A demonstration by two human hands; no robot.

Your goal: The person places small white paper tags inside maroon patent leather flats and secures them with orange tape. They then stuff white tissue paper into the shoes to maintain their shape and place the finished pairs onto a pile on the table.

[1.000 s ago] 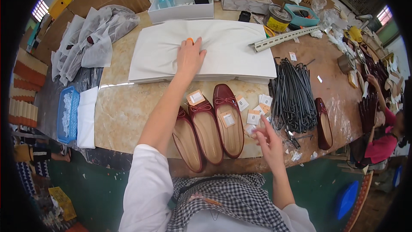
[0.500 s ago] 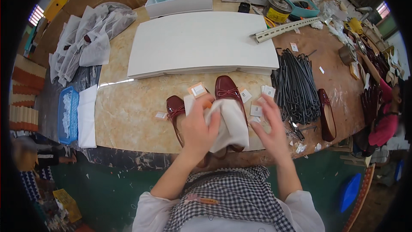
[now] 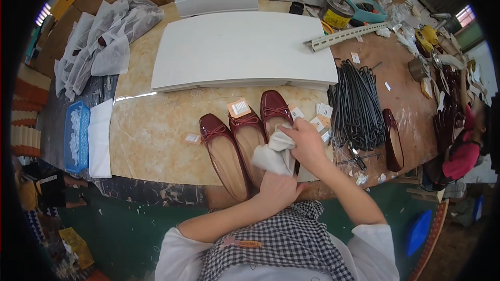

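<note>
Three dark red ballet flats with bows lie side by side at the table's near edge: a left shoe (image 3: 214, 133), a middle shoe (image 3: 245, 125) and a right shoe (image 3: 274, 105). My right hand (image 3: 308, 144) is closed on a bunched cream cloth (image 3: 272, 159) over the right shoe's opening. My left hand (image 3: 278, 193) is closed around the heel end of that same shoe, just below the cloth; its fingers are partly hidden. A paper tag (image 3: 239, 108) rests on the middle shoe's toe.
A stack of white sheets (image 3: 245, 47) spans the table behind the shoes. Black hooked rods (image 3: 357, 106) and another red flat (image 3: 394, 140) are at the right. At the left stand a blue basket (image 3: 77, 138) and a folded white cloth (image 3: 100, 140). A person (image 3: 461, 151) is at the far right.
My right hand has moved left and taken hold of the cloth. My left hand has come down from the toes to the heel end, uncovering the left and middle shoes.
</note>
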